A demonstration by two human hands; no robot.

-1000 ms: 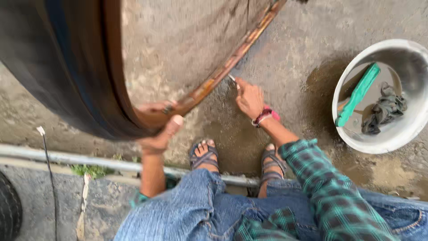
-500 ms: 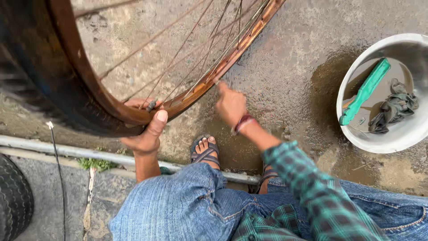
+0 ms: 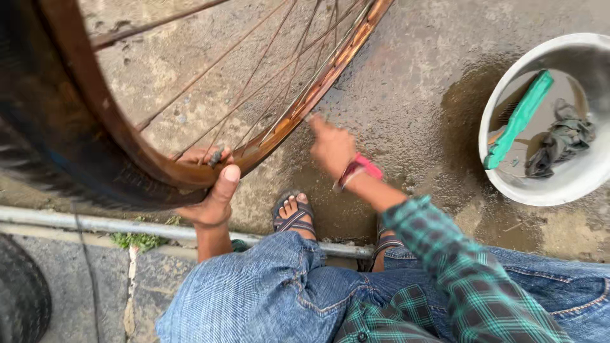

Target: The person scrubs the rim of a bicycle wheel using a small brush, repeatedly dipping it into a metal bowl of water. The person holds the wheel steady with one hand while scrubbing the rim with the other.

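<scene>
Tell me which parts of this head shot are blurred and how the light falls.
Head view: soft, even daylight, no hard shadows; the right hand is motion-smeared; the left hand on the rusty rim is sharper; the near tyre is blurred; wet concrete shines dully.

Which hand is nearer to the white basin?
Right. The right hand reaches to the rusty wheel rim, across wet ground from the white basin. The left hand grips the rim farther away.

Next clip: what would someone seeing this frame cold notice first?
A big rusty bicycle wheel with its black tyre fills the upper left. The left hand grips the rim's lowest part, while the right hand reaches to the rim just right of it. At right, a white basin on wet concrete holds a green tool and a dark rag.
</scene>
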